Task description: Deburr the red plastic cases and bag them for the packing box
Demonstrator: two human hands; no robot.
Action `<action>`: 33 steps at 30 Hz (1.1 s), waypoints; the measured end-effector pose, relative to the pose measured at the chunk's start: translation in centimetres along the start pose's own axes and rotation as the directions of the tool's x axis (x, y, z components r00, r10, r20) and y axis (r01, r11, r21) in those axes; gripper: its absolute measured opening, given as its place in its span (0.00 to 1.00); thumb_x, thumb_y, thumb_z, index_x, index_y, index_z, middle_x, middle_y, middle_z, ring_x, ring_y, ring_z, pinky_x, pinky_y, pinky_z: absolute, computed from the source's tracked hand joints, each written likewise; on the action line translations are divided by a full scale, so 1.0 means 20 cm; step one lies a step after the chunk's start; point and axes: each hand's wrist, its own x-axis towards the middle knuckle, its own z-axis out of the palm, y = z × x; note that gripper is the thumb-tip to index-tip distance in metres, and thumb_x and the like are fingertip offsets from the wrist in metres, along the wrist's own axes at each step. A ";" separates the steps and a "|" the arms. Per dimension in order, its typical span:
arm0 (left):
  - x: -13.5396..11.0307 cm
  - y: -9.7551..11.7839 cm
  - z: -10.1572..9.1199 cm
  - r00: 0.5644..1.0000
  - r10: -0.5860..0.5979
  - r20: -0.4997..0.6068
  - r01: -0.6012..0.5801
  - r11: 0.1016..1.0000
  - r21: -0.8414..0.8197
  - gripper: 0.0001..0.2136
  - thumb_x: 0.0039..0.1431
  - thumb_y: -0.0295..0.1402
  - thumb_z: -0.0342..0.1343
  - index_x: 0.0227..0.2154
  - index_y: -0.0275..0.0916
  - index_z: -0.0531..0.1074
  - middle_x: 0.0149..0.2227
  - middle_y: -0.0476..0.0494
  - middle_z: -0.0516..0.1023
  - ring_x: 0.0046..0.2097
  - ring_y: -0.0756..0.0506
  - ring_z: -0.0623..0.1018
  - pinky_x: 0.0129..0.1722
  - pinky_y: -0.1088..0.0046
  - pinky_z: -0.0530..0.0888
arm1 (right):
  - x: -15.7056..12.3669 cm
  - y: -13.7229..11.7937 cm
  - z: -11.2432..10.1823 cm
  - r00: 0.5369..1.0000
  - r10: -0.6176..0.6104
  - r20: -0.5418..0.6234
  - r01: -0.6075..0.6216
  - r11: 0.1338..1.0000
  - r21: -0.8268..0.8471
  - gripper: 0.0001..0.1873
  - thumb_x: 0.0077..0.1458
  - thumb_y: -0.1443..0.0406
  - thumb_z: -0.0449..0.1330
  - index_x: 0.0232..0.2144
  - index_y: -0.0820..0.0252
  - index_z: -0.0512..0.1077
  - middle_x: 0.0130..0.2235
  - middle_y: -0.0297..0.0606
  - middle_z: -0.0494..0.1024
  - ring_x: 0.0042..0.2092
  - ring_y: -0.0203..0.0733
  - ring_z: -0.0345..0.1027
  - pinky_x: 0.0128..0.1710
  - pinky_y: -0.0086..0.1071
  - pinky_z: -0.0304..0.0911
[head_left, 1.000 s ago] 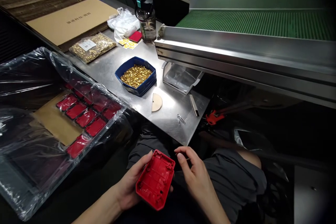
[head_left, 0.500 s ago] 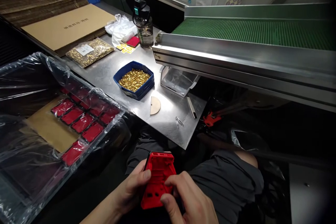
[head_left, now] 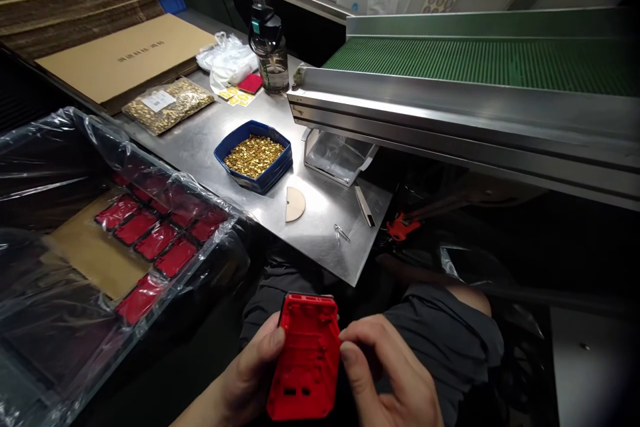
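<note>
While the head camera looks down over the lap, these things show, largest first:

Conveyor: a green ribbed belt [head_left: 480, 60] in a steel frame runs across the upper right, raised above the tabletop.
Cardboard: flat sheets [head_left: 120, 57] lie stacked at the upper left, one printed with small dark lettering.
Lined bin: a dark bin draped in clear plastic [head_left: 60, 160] sits at the left, with rows of red plastic parts [head_left: 160, 227] beside a brown cardboard sheet inside.
Tabletop: a steel surface [head_left: 200, 140] carries the smaller items.
Bag: a clear bag of brass pieces [head_left: 167, 103] lies near the cardboard.
Blue tray: a blue tray [head_left: 253, 177] full of brass inserts stands mid-tabletop.
Clear container: a transparent tub [head_left: 337, 157] sits just under the conveyor's edge.
Bottle: a dark drinking bottle [head_left: 270, 47] stands upright at the far end.
Wooden piece: a half-round disc [head_left: 295, 203] lies just in front of the blue tray.
Red housing: a red plastic shell [head_left: 307, 357] is held over the lap, below the tabletop's near edge, tilted upright.
Left hand: the left hand [head_left: 250, 373] clasps the housing's left side, thumb on its edge.
Right hand: the right hand [head_left: 385, 380] has its fingers [head_left: 350, 353] curled, a fingertip touching the housing's right edge.
</note>
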 end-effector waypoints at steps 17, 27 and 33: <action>0.11 -0.03 0.07 0.959 0.284 0.025 -0.259 0.833 0.488 0.63 0.36 0.47 0.78 0.71 0.55 0.44 0.67 0.40 0.62 0.68 0.32 0.64 0.68 0.61 0.60 | -0.06 0.19 0.18 0.947 -0.313 0.071 0.321 0.918 -0.232 0.23 0.72 0.52 0.39 0.47 0.55 0.69 0.33 0.39 0.78 0.31 0.44 0.72 0.29 0.35 0.64; 0.09 -0.11 0.03 0.905 0.423 0.049 -0.357 0.691 0.628 0.58 0.42 0.44 0.77 0.71 0.57 0.45 0.68 0.41 0.59 0.67 0.30 0.64 0.68 0.57 0.63 | -0.04 0.21 0.14 0.966 -0.248 0.071 0.257 0.951 -0.174 0.31 0.71 0.48 0.35 0.41 0.53 0.74 0.30 0.39 0.79 0.30 0.43 0.74 0.30 0.33 0.67; 0.08 -0.08 0.04 0.883 0.470 -0.004 -0.319 0.606 0.729 0.57 0.42 0.41 0.77 0.71 0.55 0.47 0.68 0.39 0.59 0.67 0.28 0.63 0.69 0.54 0.61 | -0.06 0.26 0.10 0.978 -0.134 0.163 0.132 0.991 0.024 0.28 0.67 0.42 0.44 0.42 0.51 0.75 0.35 0.38 0.81 0.37 0.44 0.76 0.36 0.33 0.68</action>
